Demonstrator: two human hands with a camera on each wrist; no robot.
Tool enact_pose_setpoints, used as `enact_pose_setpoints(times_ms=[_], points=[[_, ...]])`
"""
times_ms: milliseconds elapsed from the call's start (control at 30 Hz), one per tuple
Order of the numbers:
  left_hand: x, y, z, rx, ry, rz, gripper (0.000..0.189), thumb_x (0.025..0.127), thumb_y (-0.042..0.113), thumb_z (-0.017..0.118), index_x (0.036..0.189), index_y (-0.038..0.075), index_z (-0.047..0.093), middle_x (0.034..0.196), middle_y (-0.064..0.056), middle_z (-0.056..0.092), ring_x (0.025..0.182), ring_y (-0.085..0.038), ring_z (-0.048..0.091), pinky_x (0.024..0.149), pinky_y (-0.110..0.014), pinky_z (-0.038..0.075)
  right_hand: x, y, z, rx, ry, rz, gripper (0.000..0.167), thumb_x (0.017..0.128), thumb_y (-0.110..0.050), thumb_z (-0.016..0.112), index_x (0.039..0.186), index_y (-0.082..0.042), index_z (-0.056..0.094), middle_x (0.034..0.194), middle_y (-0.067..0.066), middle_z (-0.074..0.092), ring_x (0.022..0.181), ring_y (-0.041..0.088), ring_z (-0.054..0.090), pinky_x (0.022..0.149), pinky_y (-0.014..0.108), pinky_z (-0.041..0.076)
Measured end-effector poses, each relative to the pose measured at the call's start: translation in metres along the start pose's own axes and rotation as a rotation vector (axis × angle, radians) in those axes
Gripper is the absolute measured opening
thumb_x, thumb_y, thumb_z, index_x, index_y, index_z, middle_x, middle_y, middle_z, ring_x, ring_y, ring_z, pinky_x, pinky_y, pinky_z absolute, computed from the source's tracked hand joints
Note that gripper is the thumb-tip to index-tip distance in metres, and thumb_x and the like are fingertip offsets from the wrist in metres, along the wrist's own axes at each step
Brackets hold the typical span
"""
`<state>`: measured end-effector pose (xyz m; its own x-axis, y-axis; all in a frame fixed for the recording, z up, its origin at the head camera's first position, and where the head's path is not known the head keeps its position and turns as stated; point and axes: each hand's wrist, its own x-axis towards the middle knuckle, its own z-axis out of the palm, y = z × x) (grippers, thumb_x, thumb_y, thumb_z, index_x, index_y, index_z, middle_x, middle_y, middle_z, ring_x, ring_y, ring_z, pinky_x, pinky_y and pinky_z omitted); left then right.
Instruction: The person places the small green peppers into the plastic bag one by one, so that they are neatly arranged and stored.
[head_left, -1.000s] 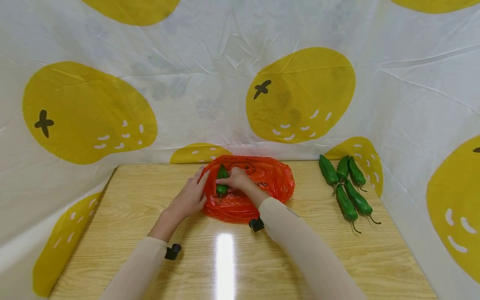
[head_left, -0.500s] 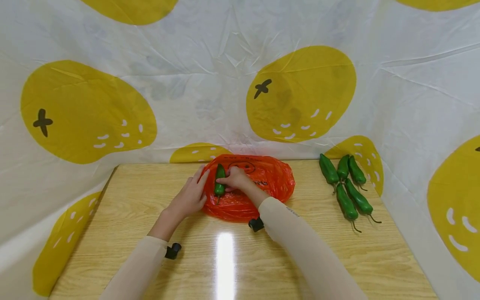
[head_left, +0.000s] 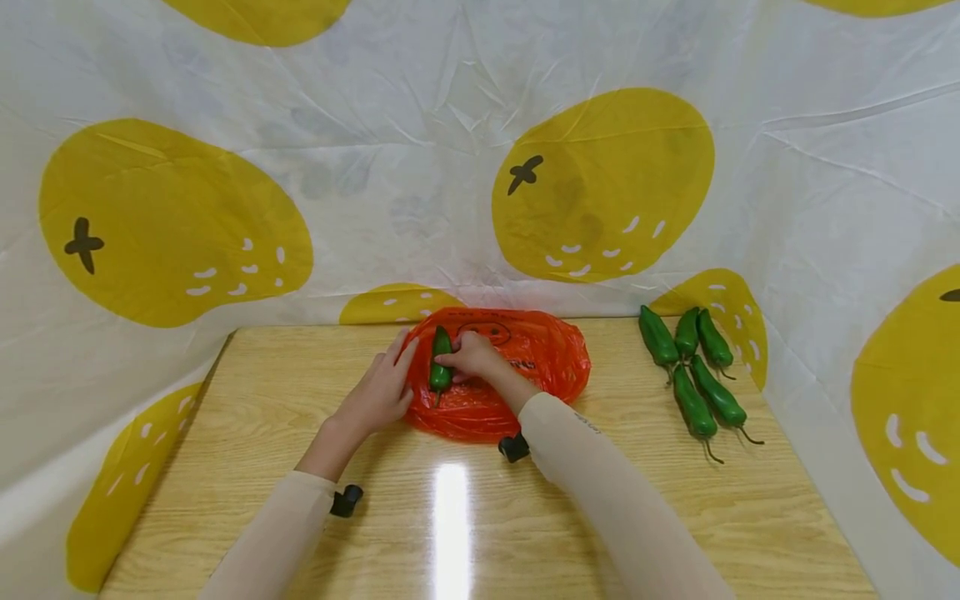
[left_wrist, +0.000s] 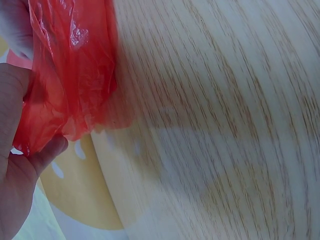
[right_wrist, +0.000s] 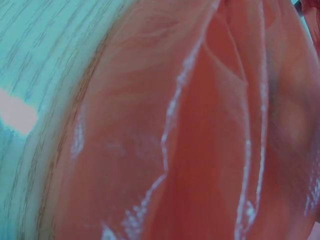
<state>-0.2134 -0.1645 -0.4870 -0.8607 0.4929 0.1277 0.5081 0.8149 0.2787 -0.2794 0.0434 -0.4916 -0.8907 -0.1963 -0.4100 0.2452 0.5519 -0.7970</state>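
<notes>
A red plastic bag (head_left: 555, 354) with dark print lies spread on the table, its mouth open. Inside, toward its left part, is a green pepper (head_left: 440, 379) with its stem toward me. My right hand (head_left: 477, 357) reaches into the bag and pinches this pepper between thumb and fingers. At the left edge, my left hand (head_left: 377, 393) holds the bag's rim. In the left wrist view the red plastic (left_wrist: 75, 75) passes between the thumb and fingers of that hand. Folds of the bag (right_wrist: 200, 150) fill most of the right wrist view and hide the right fingers there.
Several green peppers (head_left: 693, 404) lie grouped at the right end of the wooden table (head_left: 285, 375). A white cloth with yellow fruit shapes (head_left: 600, 183) hangs behind and along both sides. Light glares off the table (head_left: 451, 533) in front of the bag.
The pepper in my right hand has shifted slightly left inside the bag, with its stem end now straighter toward me. My left hand has stayed at the bag's edge.
</notes>
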Motion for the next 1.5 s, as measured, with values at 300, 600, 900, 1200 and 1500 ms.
enact_pose_setpoints(times_ms=[300,600,900,1200,1500], points=[[0.0,0.0,0.0,-0.002,0.0,0.003,0.079,0.092,0.008,0.065,0.161,-0.002,0.027,0.169,-0.026,0.018,0.122,-0.048,0.056,0.107,-0.055,0.05,0.0,0.003,-0.002,0.015,-0.013,-0.006,0.038,0.094,-0.027,0.076,0.115,0.002,0.063,0.099,0.014,0.07,0.078,0.027,0.076,0.072,0.036,0.064],[0.001,-0.003,0.002,0.007,-0.005,-0.01,0.08,0.092,0.01,0.065,0.161,-0.001,0.027,0.17,-0.024,0.018,0.124,-0.047,0.055,0.108,-0.054,0.049,-0.002,0.007,-0.009,0.002,0.004,-0.038,0.049,0.092,-0.028,0.078,0.124,0.004,0.061,0.112,0.017,0.068,0.075,0.022,0.074,0.07,0.034,0.063],[0.001,-0.002,0.001,-0.012,-0.012,-0.016,0.081,0.092,0.009,0.065,0.162,-0.001,0.026,0.17,-0.025,0.017,0.125,-0.048,0.054,0.108,-0.055,0.049,-0.016,0.003,-0.025,0.039,-0.021,-0.058,0.059,0.094,-0.027,0.076,0.137,0.006,0.053,0.107,0.018,0.073,0.097,0.032,0.076,0.083,0.038,0.063],[0.002,-0.003,0.001,-0.017,-0.002,-0.013,0.081,0.091,0.008,0.065,0.161,-0.003,0.026,0.169,-0.027,0.018,0.124,-0.051,0.054,0.109,-0.057,0.047,-0.036,-0.007,-0.044,0.013,-0.014,-0.073,0.059,0.095,-0.026,0.075,0.139,0.005,0.051,0.109,0.019,0.073,0.104,0.038,0.074,0.094,0.048,0.059],[0.002,-0.002,-0.003,-0.036,-0.024,-0.043,0.08,0.092,0.008,0.063,0.162,-0.002,0.025,0.17,-0.025,0.015,0.127,-0.051,0.052,0.11,-0.057,0.046,-0.061,-0.017,-0.066,-0.092,0.008,-0.15,0.059,0.096,-0.034,0.073,0.139,0.0,0.054,0.109,0.016,0.073,0.097,0.03,0.072,0.089,0.043,0.06]])
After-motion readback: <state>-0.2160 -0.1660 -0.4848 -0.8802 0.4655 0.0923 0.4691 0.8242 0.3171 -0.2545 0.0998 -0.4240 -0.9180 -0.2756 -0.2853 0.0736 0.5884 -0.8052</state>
